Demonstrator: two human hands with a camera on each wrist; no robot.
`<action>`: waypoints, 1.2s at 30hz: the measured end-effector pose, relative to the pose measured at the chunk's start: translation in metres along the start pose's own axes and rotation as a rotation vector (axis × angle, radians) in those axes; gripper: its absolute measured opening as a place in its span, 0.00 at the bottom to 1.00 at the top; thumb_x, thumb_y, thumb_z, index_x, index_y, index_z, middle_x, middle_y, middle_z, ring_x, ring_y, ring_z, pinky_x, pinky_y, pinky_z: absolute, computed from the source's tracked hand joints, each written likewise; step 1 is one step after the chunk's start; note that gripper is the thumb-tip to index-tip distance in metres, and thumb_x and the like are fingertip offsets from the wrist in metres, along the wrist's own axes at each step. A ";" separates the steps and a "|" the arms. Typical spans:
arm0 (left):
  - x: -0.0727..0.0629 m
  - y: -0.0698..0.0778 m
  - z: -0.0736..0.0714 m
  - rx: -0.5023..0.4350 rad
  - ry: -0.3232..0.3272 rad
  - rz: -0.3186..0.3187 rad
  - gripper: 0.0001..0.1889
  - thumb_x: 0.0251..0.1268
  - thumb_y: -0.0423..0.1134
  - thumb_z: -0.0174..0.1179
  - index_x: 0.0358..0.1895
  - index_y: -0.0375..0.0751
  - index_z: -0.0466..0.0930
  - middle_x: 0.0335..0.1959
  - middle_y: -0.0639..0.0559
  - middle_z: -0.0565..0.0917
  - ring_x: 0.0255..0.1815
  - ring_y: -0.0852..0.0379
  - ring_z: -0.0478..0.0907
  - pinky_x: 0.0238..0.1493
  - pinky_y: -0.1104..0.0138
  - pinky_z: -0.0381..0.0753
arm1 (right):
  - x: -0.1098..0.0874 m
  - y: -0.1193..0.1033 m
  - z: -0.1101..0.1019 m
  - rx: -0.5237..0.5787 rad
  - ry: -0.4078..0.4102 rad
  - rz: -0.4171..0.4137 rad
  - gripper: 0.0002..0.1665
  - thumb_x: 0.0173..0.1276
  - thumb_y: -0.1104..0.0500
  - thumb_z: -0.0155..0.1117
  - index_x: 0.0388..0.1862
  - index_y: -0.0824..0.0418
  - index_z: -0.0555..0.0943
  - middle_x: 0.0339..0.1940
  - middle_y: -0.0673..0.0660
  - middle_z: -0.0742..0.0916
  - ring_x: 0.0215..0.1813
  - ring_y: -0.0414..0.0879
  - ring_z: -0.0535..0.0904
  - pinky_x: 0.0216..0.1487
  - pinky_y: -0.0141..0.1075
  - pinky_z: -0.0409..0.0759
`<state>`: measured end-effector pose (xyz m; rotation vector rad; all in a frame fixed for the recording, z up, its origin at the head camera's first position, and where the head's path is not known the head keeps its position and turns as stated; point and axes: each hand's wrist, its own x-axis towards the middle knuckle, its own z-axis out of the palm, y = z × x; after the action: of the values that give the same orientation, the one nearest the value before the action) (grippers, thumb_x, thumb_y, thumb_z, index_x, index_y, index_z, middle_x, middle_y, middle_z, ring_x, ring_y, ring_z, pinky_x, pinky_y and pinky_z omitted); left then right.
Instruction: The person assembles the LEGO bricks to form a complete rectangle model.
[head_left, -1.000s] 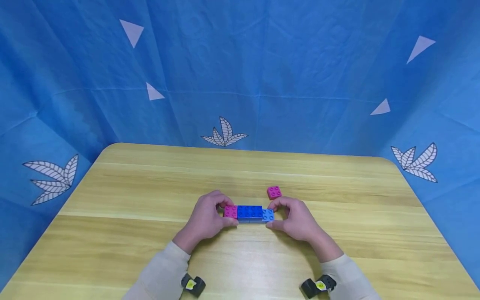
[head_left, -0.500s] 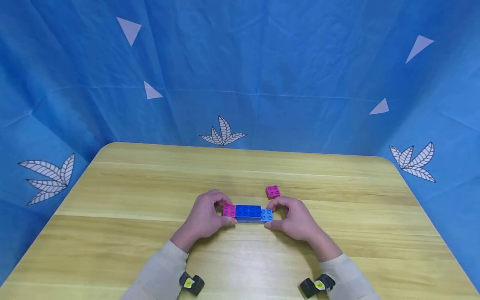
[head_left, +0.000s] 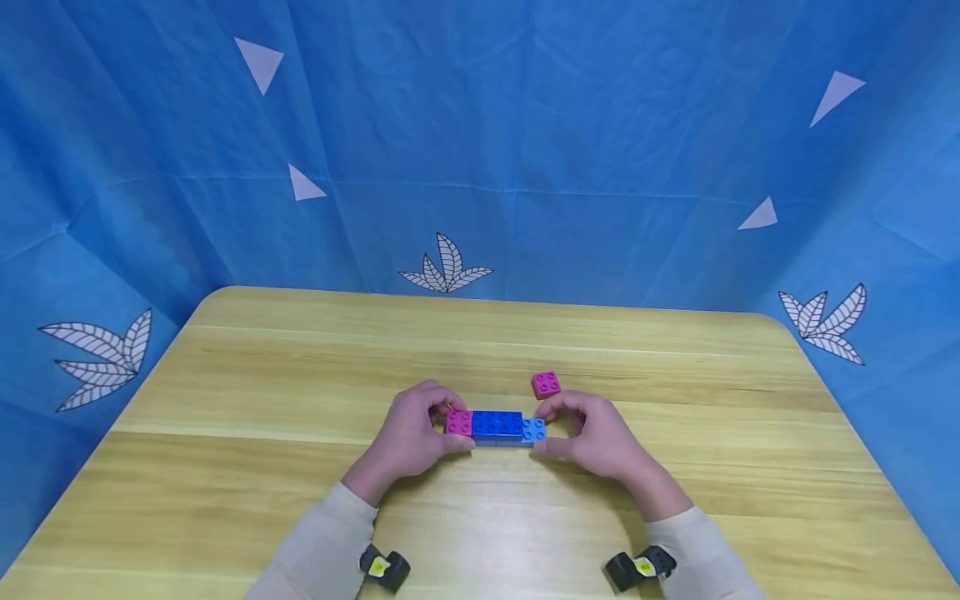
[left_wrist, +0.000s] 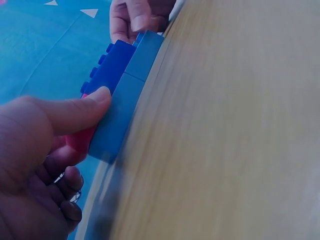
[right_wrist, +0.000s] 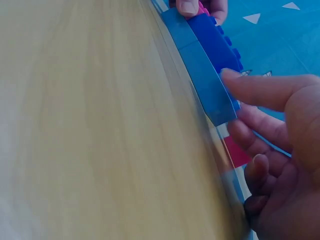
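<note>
A low row of building bricks lies on the table between both hands. Two light blue bricks [right_wrist: 207,80] form its bottom layer, end to end. On top sit a dark blue brick [head_left: 497,423] and, at the left end, a pink brick [head_left: 459,422]; light blue studs show bare at the right end. My left hand [head_left: 415,433] pinches the left end, thumb on the near side, fingers behind. My right hand [head_left: 592,435] holds the right end between thumb and index finger, the other fingers curled loosely in the right wrist view.
A loose pink brick [head_left: 546,384] with studs up lies just behind the right hand. The wooden table [head_left: 480,517] ends at a blue curtain [head_left: 480,150] at the back and sides. Black wrist cameras are strapped over both sleeves.
The right hand and forearm have shifted very slightly to the right, its thumb a little farther along the row's end. The left hand and the bricks stay in place.
</note>
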<state>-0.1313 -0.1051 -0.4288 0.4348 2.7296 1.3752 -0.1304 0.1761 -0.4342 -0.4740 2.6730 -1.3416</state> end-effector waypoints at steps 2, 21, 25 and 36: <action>0.000 0.000 0.000 -0.003 0.001 -0.003 0.19 0.43 0.41 0.82 0.39 0.48 0.85 0.30 0.56 0.74 0.35 0.53 0.71 0.34 0.63 0.74 | 0.000 0.000 -0.001 0.031 0.018 -0.008 0.20 0.52 0.57 0.82 0.44 0.54 0.85 0.36 0.51 0.84 0.25 0.46 0.66 0.28 0.35 0.66; 0.000 -0.002 0.000 -0.023 -0.004 -0.002 0.19 0.43 0.41 0.82 0.40 0.48 0.85 0.30 0.55 0.74 0.35 0.53 0.71 0.34 0.63 0.74 | 0.018 0.011 -0.004 -0.011 0.335 0.048 0.24 0.53 0.58 0.82 0.48 0.57 0.83 0.44 0.55 0.83 0.26 0.49 0.67 0.30 0.40 0.68; 0.001 -0.002 0.000 -0.018 -0.007 -0.006 0.19 0.43 0.41 0.82 0.40 0.48 0.85 0.30 0.56 0.74 0.35 0.53 0.71 0.34 0.63 0.74 | 0.023 0.013 -0.002 -0.021 0.321 0.050 0.26 0.52 0.58 0.83 0.49 0.58 0.83 0.45 0.56 0.83 0.34 0.51 0.73 0.38 0.43 0.72; 0.001 -0.003 0.000 -0.016 -0.005 -0.005 0.19 0.43 0.41 0.82 0.39 0.48 0.85 0.29 0.56 0.74 0.35 0.54 0.71 0.34 0.62 0.74 | 0.035 0.015 0.002 -0.070 0.271 0.059 0.31 0.50 0.56 0.84 0.53 0.61 0.82 0.49 0.56 0.84 0.55 0.54 0.77 0.53 0.49 0.74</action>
<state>-0.1329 -0.1065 -0.4308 0.4300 2.7116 1.3918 -0.1661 0.1718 -0.4458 -0.2316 2.9312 -1.3896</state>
